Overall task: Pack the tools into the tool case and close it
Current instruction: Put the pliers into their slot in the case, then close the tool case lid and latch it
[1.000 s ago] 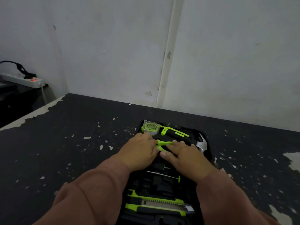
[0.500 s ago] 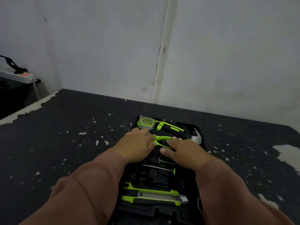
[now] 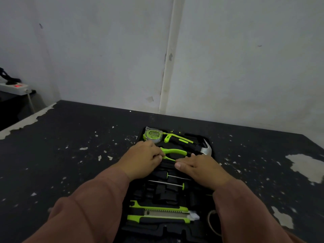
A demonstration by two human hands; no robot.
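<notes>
black table [image 3: 70,155], open tool case [image 3: 140,227]: both hands' grips, left [image 3: 143,160] and right [image 3: 201,168], closed on pliers [image 3: 173,152]

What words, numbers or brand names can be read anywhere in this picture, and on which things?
None can be read.
tape measure: its round green face carries a mark, too blurred to read.
utility knife: the metal strip between its green rails shows notches, no legible print.
power strip: only a red light shows, no text.
pliers, hammer and tool case: no lettering visible.
</notes>
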